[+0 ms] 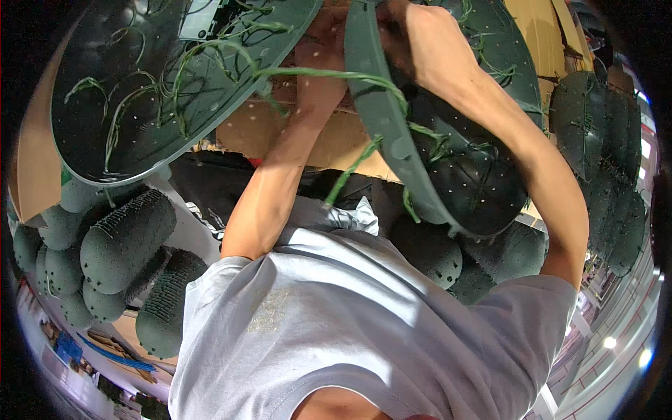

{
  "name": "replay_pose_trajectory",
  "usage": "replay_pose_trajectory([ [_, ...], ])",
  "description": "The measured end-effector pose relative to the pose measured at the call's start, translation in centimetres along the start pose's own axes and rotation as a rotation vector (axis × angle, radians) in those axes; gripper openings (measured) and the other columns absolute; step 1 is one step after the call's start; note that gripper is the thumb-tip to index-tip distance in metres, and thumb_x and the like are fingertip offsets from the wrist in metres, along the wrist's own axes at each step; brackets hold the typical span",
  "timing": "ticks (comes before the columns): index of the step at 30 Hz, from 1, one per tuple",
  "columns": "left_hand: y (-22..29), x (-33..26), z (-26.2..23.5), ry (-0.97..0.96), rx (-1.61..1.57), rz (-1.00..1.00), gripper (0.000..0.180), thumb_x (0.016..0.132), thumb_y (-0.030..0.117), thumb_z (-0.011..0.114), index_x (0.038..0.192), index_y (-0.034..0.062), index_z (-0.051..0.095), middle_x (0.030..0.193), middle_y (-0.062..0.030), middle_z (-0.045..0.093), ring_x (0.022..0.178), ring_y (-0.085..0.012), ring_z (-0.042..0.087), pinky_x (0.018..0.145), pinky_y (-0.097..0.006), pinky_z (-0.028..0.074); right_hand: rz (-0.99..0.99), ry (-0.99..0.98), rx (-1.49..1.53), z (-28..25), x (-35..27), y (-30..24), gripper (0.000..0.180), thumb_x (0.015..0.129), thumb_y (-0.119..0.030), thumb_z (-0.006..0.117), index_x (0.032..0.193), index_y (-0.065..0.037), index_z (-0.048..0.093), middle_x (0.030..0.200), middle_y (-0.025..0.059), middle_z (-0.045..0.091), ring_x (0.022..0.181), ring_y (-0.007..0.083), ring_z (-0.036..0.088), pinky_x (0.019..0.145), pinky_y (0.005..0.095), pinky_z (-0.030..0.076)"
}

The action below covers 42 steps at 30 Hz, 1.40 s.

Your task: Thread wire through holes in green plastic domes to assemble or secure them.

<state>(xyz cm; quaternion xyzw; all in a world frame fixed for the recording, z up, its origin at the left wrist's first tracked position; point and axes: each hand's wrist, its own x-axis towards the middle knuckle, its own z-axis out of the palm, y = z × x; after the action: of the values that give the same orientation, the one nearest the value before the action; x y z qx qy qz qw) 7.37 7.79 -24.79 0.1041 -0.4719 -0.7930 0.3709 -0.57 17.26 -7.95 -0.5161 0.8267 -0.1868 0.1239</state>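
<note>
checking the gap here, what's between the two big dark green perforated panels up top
In the head view, the left hand and forearm rise between the left panel and the right panel. Thin green strands cross the gap, with tan cardboard behind.

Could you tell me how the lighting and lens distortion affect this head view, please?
Head view: strong fisheye bending, black vignette at the corners; bright light falls on the grey T-shirt with soft shadows; bright ceiling-lamp spots at lower right; the dark green perforated disc reads clearly; the left hand is shaded between the discs; the right hand is cut by the top edge.
</note>
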Motion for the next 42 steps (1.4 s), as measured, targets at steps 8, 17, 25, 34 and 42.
replay_pose_trajectory([
  [8,0.7,-0.2,0.1,0.05,0.024,0.052,0.016,0.1,0.006,0.063,0.114,0.0033,0.07,0.105,-0.0044,0.073,0.095,-0.0127,0.069,0.081,-0.029,0.056,-0.022,0.008,-0.299,1.0,0.1,-0.3,0.015,0.085,-0.007,0.064,0.088,0.007,0.06,0.072,0.0298,0.064,0.066,0.0466,0.067,0.057,0.0513,0.053],
  [17,-2.0,-0.4,-2.3,-0.005,0.04,-0.042,0.019,0.096,0.009,0.069,0.115,0.0036,0.07,0.105,-0.0052,0.074,0.093,-0.0126,0.069,0.08,-0.029,0.056,-0.034,-0.156,-0.166,-1.8,0.3,-0.8,0.018,0.079,0.001,0.059,0.095,0.01,0.062,0.081,0.0319,0.067,0.081,0.0492,0.068,0.067,0.0535,0.053],
  [25,-2.4,-0.4,-3.5,-0.135,-0.105,-0.121,0.023,0.095,0.01,0.071,0.116,0.0015,0.07,0.105,-0.0057,0.074,0.092,-0.0126,0.069,0.079,-0.029,0.056,-0.078,0.057,0.052,-0.8,0.0,0.7,0.023,0.088,-0.004,0.059,0.104,0.011,0.053,0.078,0.0335,0.063,0.075,0.0517,0.065,0.062,0.0554,0.049],
  [34,-2.4,-0.6,-3.9,-0.125,-0.019,-0.107,0.023,0.095,0.009,0.07,0.116,0.0011,0.07,0.105,-0.006,0.074,0.091,-0.0128,0.069,0.079,-0.029,0.056,-0.226,-0.001,-0.185,0.3,-0.3,1.1,0.021,0.09,-0.004,0.054,0.105,0.01,0.049,0.068,0.0284,0.06,0.065,0.0477,0.062,0.056,0.0514,0.049],
  [42,-2.4,-0.9,-4.1,-0.124,0.03,-0.096,0.022,0.095,0.009,0.069,0.116,0.0007,0.07,0.106,-0.0062,0.074,0.091,-0.013,0.069,0.079,-0.029,0.057,-0.132,0.033,-0.167,0.1,-0.6,1.4,0.021,0.091,-0.008,0.056,0.105,0.007,0.053,0.07,0.0271,0.063,0.069,0.0468,0.066,0.062,0.0511,0.053],
])
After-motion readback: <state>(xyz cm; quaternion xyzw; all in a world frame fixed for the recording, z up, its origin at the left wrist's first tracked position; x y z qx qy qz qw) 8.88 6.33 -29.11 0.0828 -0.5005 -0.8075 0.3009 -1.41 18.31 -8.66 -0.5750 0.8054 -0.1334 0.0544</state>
